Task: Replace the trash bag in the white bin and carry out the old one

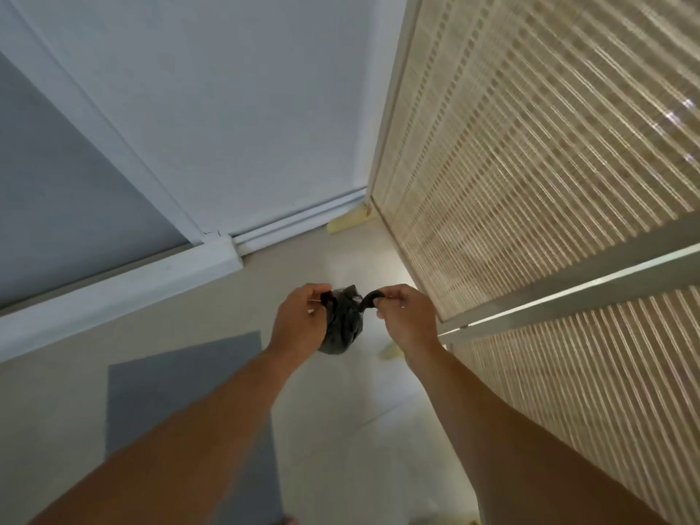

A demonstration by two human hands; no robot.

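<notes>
Between both hands (303, 320) (405, 316), crinkled black plastic trash bag (342, 323), pinched.

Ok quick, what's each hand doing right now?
Left hand: closed, pinching one side of the black trash bag.
Right hand: closed, gripping the bag's other twisted end.
</notes>
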